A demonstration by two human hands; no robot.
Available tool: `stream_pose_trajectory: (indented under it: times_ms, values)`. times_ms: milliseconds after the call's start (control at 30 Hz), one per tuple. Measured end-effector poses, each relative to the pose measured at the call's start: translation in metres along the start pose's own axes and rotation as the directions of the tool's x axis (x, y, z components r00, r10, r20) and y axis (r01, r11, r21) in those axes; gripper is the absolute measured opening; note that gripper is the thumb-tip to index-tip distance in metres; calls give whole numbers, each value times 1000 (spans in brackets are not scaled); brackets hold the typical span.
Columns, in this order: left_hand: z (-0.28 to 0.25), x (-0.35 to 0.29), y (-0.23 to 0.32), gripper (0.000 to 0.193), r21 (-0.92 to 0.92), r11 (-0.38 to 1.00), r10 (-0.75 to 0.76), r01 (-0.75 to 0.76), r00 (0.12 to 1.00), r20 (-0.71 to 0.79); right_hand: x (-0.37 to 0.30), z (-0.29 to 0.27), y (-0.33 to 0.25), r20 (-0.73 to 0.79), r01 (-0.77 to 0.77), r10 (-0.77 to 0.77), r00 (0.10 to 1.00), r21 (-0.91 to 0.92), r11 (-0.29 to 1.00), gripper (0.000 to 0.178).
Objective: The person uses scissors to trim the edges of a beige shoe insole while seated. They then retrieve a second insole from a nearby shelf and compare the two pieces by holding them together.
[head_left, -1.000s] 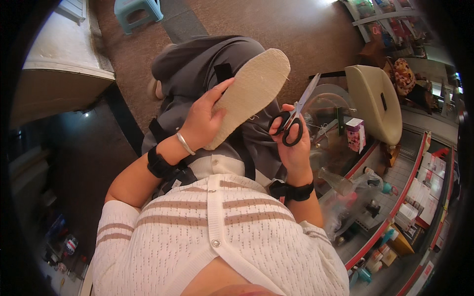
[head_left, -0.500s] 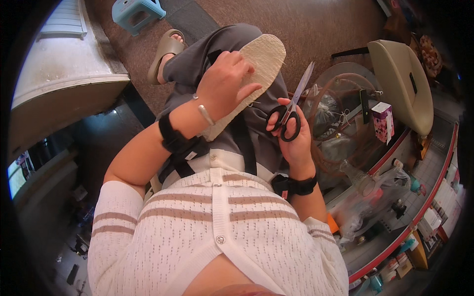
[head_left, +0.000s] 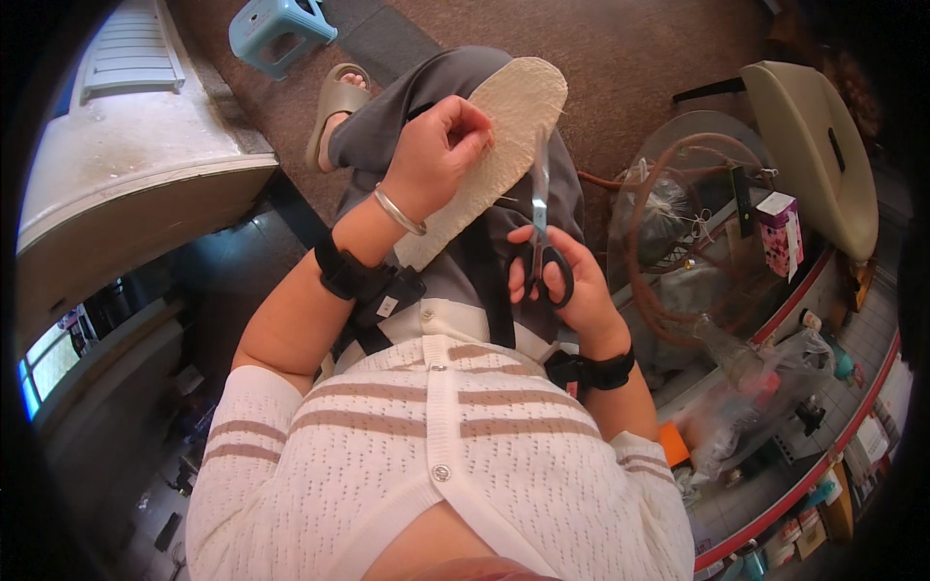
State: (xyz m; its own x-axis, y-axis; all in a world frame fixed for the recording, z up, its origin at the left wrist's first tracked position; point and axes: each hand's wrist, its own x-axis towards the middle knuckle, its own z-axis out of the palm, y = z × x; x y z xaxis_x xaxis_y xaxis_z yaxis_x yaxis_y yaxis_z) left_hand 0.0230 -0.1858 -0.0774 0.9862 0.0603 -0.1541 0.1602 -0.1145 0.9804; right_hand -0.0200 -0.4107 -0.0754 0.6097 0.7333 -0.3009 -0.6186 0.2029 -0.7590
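Left hand, pinched together, partly hid a cream sole-shaped pad; right hand clasped black-handled scissors; a blue plastic stool stood ahead.

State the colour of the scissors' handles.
Black. The handles show best in the head view, in the right hand.

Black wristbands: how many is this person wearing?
2: one black wristband sits behind the left hand and its silver bracelet, the other behind the right hand, which holds the scissors. Any under the sleeves would be hidden.
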Motion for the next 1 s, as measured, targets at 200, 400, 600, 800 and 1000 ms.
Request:
stream_pose_trajectory:
  times_ms: [200,400,600,800,1000]
  values:
    - [-3,0,-11,11,-146,989,-14,11,1000,-17,4,8,-5,107,-148,143,984,44,988,70]
    - [-2,-1,-10,12,-176,984,-10,-1,998,-64,7,7,-1,94,-137,131,987,57,989,65]
    - [-1,-3,-7,15,-313,950,-20,-2,998,-67,16,5,2,99,-115,107,989,79,990,62]
    - [1,-3,-10,16,-318,948,-4,-11,999,-49,27,3,7,86,-81,70,994,136,987,61]
    - [4,-4,-12,20,-346,937,45,-53,999,-30,32,4,12,69,-66,54,996,191,979,60]
